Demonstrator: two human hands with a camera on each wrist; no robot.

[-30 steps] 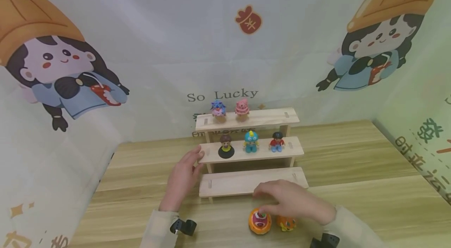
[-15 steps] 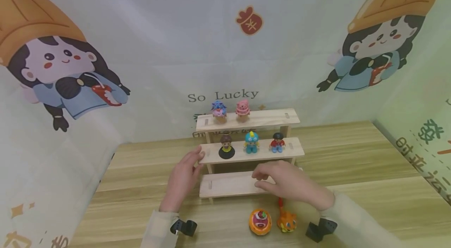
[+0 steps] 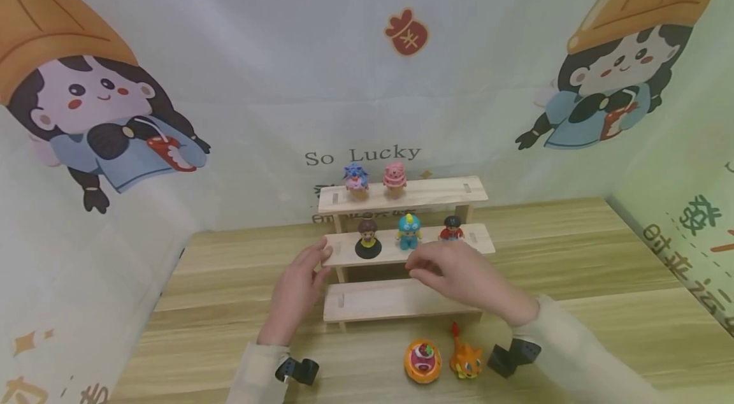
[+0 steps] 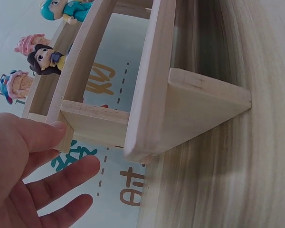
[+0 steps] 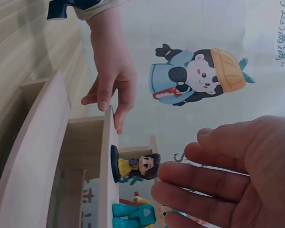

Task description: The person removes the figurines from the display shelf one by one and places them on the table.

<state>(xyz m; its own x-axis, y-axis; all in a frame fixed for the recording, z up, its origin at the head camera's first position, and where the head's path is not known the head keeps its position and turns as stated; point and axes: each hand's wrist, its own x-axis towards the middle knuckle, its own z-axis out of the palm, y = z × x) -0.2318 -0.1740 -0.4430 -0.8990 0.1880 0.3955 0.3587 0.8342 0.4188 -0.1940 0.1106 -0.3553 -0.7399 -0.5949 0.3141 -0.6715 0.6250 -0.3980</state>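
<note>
A three-tier wooden display stand (image 3: 378, 300) stands on the table. My left hand (image 3: 299, 286) pinches the left end of its middle shelf; the left wrist view shows the other fingers spread. My right hand (image 3: 459, 271) holds nothing, fingers loosely bent, at the front of the middle shelf. It overlaps the legs of the red-jacketed figurine (image 3: 452, 225). Beside that stand a teal-hooded figurine (image 3: 409, 233) and a brown-haired figurine (image 3: 367, 235) on a black base. In the right wrist view, the right fingers (image 5: 204, 178) are close to the brown-haired figurine (image 5: 135, 165).
On the top shelf are a blue ice-cream figurine (image 3: 356, 181) and a pink ice-cream figurine (image 3: 394, 180). In front of the stand lie a round orange cake toy (image 3: 423, 362) and an orange animal toy (image 3: 467, 360) with a red-tipped tail. A printed cloth (image 3: 258, 72) hangs behind.
My right hand has moved away from the toys in front, up over the bottom shelf to the middle one, uncovering the orange animal toy. The left hand stays at the shelf end.
</note>
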